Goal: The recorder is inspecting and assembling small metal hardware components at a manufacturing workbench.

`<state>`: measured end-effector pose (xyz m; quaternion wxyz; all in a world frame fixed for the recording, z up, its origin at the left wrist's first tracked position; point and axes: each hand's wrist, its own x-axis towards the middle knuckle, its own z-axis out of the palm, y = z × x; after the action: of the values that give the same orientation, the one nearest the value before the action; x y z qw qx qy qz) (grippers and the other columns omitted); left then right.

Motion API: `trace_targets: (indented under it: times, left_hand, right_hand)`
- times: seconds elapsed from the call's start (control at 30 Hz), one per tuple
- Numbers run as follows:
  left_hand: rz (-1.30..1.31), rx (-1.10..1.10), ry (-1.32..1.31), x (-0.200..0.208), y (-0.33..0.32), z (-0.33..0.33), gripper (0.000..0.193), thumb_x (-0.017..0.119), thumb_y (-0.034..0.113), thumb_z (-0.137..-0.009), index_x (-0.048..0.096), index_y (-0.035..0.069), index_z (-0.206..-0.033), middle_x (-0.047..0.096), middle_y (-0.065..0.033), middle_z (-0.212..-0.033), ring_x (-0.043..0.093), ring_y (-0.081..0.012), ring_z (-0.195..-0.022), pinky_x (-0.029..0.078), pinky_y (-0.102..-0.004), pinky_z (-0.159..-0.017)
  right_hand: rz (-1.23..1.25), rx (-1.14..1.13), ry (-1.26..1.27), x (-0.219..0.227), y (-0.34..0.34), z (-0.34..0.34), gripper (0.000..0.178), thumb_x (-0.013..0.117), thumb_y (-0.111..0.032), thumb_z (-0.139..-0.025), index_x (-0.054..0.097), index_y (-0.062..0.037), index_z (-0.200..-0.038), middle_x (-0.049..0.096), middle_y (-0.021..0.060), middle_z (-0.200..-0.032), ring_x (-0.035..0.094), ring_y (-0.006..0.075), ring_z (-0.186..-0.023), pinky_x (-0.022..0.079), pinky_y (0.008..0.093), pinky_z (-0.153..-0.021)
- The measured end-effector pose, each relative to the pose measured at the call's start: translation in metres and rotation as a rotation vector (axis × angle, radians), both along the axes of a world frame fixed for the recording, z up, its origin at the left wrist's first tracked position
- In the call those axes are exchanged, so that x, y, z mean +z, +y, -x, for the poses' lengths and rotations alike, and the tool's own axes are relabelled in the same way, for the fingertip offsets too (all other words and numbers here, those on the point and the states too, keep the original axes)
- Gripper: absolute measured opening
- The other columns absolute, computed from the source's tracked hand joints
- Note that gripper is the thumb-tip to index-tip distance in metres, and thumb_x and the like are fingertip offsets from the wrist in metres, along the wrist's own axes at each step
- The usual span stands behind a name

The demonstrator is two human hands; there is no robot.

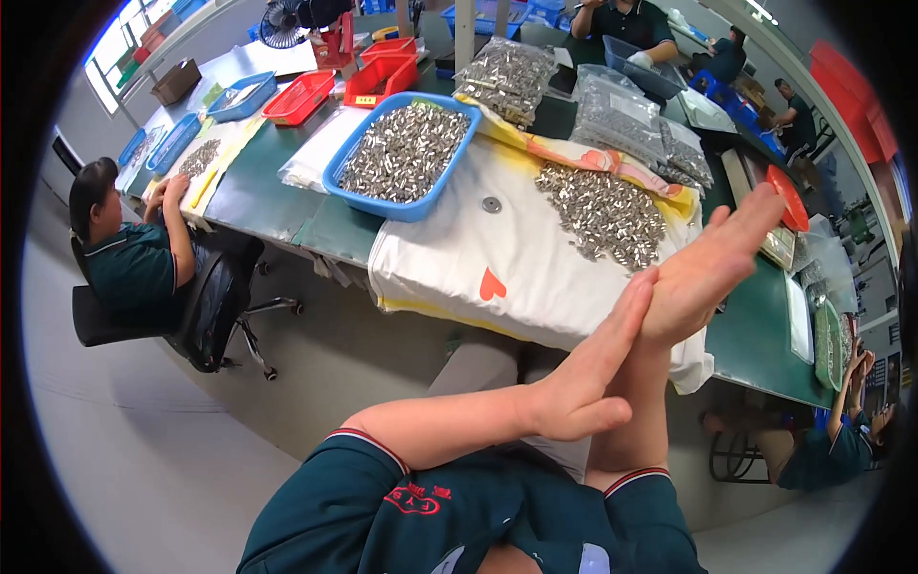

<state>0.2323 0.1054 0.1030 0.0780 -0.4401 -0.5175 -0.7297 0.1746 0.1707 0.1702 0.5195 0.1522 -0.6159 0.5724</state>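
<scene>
My right hand is raised over the table's near edge, flat, fingers stretched toward the far right, holding nothing. My left hand lies against my right wrist, fingers straight along it, thumb tucked below, also without anything in it. Just beyond my hands a loose pile of small metal cylinders sits on a white cloth spread over the green table. A blue tray full of the same metal parts stands at the cloth's far left corner.
Clear bags of metal parts lie behind the pile. Red bins and blue trays stand farther left. A seated person works at the table's left end; others sit at the far end and at lower right. A red round lid lies near my fingertips.
</scene>
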Motion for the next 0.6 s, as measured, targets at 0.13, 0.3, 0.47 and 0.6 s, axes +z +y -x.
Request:
trace_targets:
  times: [0.13, 0.3, 0.47, 0.6]
  left_hand:
    - [0.034, 0.007, 0.038, 0.028, -0.027, 0.03, 0.076, 0.041, 0.04, -0.084, 0.005, -0.003, -0.136, 0.006, -0.0174, -0.143, 0.0, -0.0276, -0.133, 0.002, -0.0364, -0.106]
    - [-0.103, 0.332, -0.105, 0.027, -0.081, 0.055, 0.094, 0.018, 0.073, -0.075, -0.01, 0.008, -0.137, -0.008, -0.0113, -0.144, -0.005, -0.0255, -0.133, -0.002, -0.0458, -0.104]
    - [-0.215, 0.862, -0.3, -0.041, -0.173, 0.055, 0.086, 0.033, 0.068, -0.078, 0.008, 0.012, -0.138, 0.011, -0.0116, -0.143, 0.011, -0.0282, -0.132, 0.007, -0.0471, -0.103]
    - [-0.296, 1.108, -1.033, -0.155, -0.23, 0.027, 0.072, 0.038, 0.053, -0.086, 0.015, 0.007, -0.136, 0.022, -0.0112, -0.14, 0.022, -0.0248, -0.128, 0.017, -0.0419, -0.102]
  right_hand:
    - [-0.192, 0.339, -0.06, -0.042, -0.024, -0.029, 0.071, 0.017, -0.048, -0.088, 0.017, 0.0074, -0.133, 0.01, 0.0238, -0.14, 0.009, 0.0358, -0.131, 0.007, 0.0414, -0.106]
    - [-0.341, 0.86, -0.356, -0.095, -0.066, -0.076, 0.075, 0.031, -0.049, -0.088, 0.004, 0.0013, -0.136, 0.0, 0.0193, -0.143, 0.0, 0.033, -0.132, 0.004, 0.0403, -0.106]
    - [-0.776, 1.063, -0.63, -0.129, -0.034, -0.057, 0.065, 0.03, -0.048, -0.089, 0.028, -0.0003, -0.133, 0.024, 0.0153, -0.139, 0.02, 0.0273, -0.13, 0.016, 0.0351, -0.104]
    - [-0.607, 1.084, -1.041, -0.152, -0.02, -0.071, 0.045, 0.04, -0.028, -0.089, 0.039, -0.0028, -0.127, 0.041, 0.0156, -0.129, 0.037, 0.0281, -0.121, 0.027, 0.0338, -0.1]
